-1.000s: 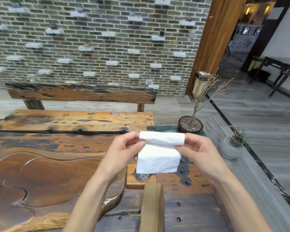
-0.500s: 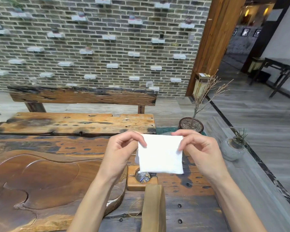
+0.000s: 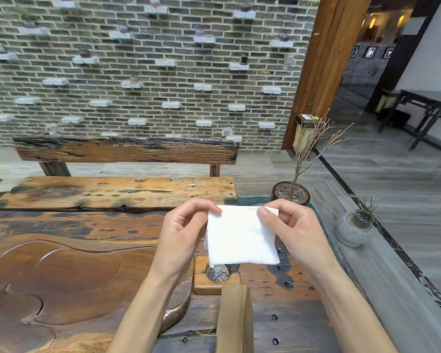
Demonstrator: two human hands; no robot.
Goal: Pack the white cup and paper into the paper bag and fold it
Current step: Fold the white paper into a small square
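A folded square of white paper [image 3: 241, 236] hangs in the air above the wooden table. My left hand [image 3: 182, 234] pinches its top left corner and my right hand [image 3: 292, 229] pinches its top right corner. The brown paper bag [image 3: 235, 319] stands upright just below my hands at the near edge, seen edge-on. The white cup is not in view.
A small wooden block with a round ashtray [image 3: 215, 277] sits under the paper. A carved wooden tray [image 3: 61, 278] fills the table's left side. A bench [image 3: 117, 192] stands behind the table, and two plant pots [image 3: 290, 194] stand on the floor at right.
The paper's top flap has been folded down, making a neater square. Both hands shifted slightly and hold the top corners.
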